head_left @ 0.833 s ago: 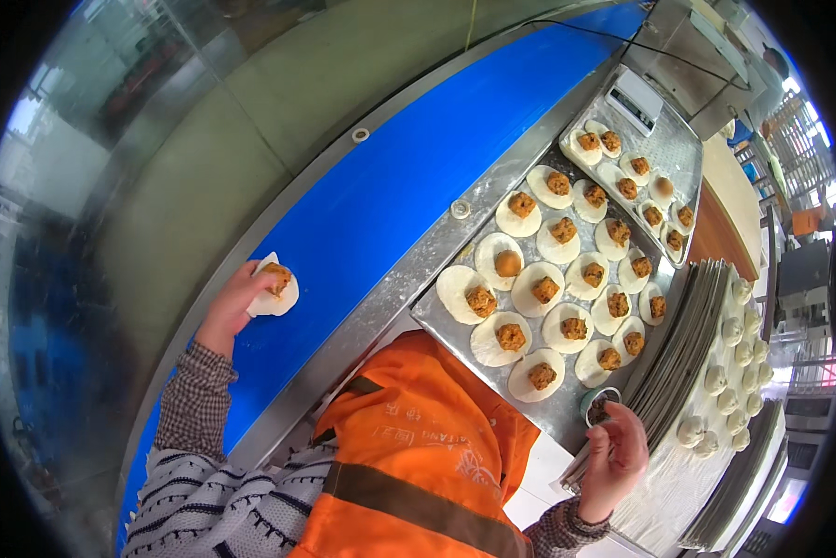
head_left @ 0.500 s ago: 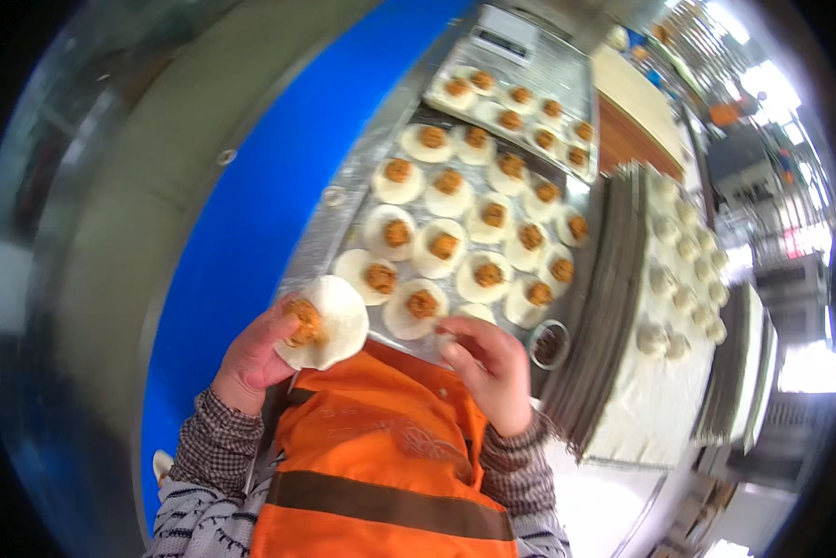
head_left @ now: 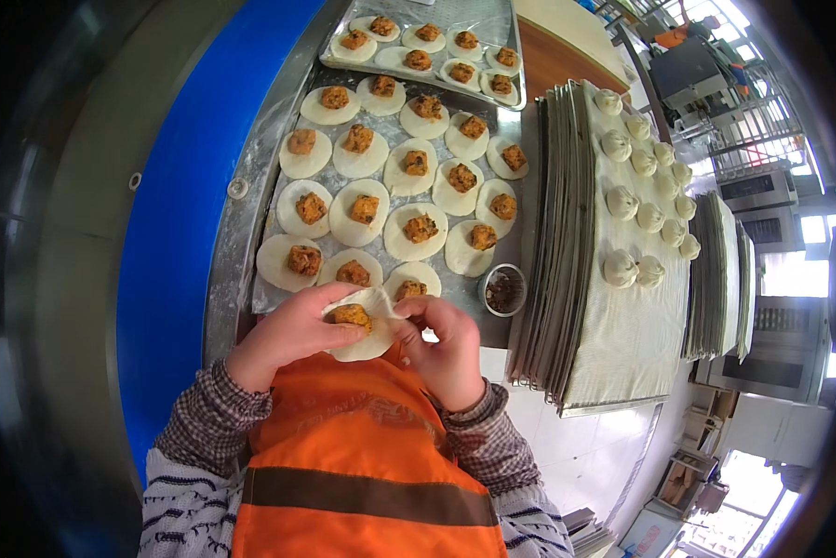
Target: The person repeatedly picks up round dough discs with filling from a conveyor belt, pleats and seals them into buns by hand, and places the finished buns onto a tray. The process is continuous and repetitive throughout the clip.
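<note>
In front of my apron a round dough wrapper (head_left: pixel 373 346) with a lump of orange filling (head_left: pixel 351 317) rests in my left hand (head_left: pixel 286 332). My left thumb lies against the filling while the fingers support the wrapper from beneath. With thumb and forefinger, my right hand (head_left: pixel 439 351) pinches the wrapper's right edge, which is drawn up a little. Just beyond my hands, several flat wrappers with filling (head_left: pixel 364 208) lie in rows on a floured metal tray (head_left: pixel 267 296). Part of the nearest row is hidden behind my hands.
A small bowl of dark bits (head_left: pixel 504 290) stands right of the wrappers. Farther right, pleated buns (head_left: pixel 649 218) sit on a cloth-topped stack of trays (head_left: pixel 613 349). A second metal tray (head_left: pixel 520 88) with filled wrappers is at the far end. A blue strip (head_left: pixel 180 186) runs along the left.
My right hand has come left to the wrapper and now pinches its edge. The held wrapper has moved nearer the middle between both hands. The whole view has shifted.
</note>
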Demonstrator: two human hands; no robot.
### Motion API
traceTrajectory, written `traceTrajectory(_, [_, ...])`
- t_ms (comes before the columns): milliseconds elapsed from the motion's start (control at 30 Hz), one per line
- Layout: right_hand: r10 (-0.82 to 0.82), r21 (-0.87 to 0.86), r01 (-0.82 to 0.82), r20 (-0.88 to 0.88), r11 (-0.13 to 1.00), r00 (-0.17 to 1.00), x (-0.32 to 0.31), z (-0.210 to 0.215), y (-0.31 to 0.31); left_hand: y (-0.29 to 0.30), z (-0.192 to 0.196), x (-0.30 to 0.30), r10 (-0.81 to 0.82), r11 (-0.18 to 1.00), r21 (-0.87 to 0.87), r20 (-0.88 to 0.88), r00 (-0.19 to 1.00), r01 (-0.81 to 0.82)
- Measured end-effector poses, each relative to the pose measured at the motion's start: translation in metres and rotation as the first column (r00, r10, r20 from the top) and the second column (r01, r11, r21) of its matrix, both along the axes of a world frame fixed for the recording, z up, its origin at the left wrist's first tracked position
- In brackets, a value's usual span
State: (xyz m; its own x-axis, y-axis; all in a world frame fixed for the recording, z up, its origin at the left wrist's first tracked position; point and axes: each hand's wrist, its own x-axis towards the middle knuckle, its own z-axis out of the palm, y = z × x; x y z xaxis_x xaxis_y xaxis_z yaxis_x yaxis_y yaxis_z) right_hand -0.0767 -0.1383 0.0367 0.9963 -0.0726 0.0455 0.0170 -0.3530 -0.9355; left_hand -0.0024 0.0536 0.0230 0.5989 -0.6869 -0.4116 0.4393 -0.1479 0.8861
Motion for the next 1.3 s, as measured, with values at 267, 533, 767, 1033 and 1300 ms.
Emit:
traceTrajectory(267, [0.075, -0.093, -0.091, -0.164, 0.991, 0.984, 0.003, -0.003, -0.007, -0.003, -0.001, 0.016, -0.338, 0.928, 0.279, 0.348, 0.874, 0.248])
traceTrajectory(533, [0.077, 0.173, -0.043, -0.196, 0.984, 0.978, 0.002, -0.012, -0.009, -0.010, -0.011, 0.024, -0.258, 0.966, 0.031, 0.151, 0.954, 0.257])
traceTrajectory(767, [0.008, 0.302, 0.049, -0.184, 0.952, 0.983, 0.003, -0.015, -0.007, -0.014, -0.033, 0.015, -0.079, 0.996, -0.048, -0.148, 0.986, 0.073])
traceTrajectory(1033, [0.120, -0.141, -0.134, -0.107, 0.981, 0.987, 0.008, -0.002, -0.013, -0.023, -0.007, 0.027, -0.437, 0.889, 0.253, 0.217, 0.873, 0.382])
traceTrajectory(1300, [0.093, -0.103, -0.097, -0.047, 0.990, 0.995, 0.011, 0.001, -0.027, -0.031, -0.010, 0.043, -0.324, 0.944, -0.007, 0.142, 0.935, 0.329])
